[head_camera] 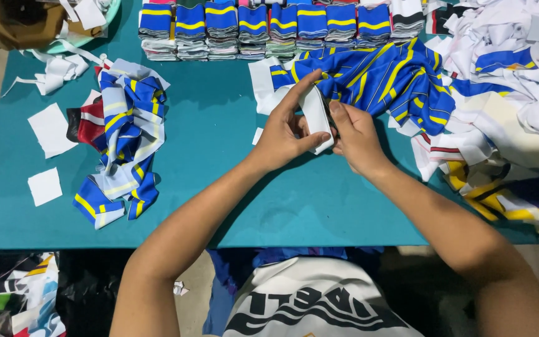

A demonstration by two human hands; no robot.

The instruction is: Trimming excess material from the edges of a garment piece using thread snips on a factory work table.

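Note:
Over the middle of the teal table point(219, 143) both my hands hold a folded white fabric strip point(317, 112) with a dark edge. My left hand point(285, 128) grips it from the left, index finger stretched along its top and thumb across its lower end. My right hand point(354, 134) pinches its right edge. Just behind the hands lies a loose heap of blue fabric with yellow stripes point(382, 78).
A row of folded blue-and-yellow stacks point(263, 28) lines the far edge. A pile of blue, white and red strips point(123, 143) lies at left beside white paper squares point(50, 128). A big heap of white and striped fabric point(506, 106) fills the right side.

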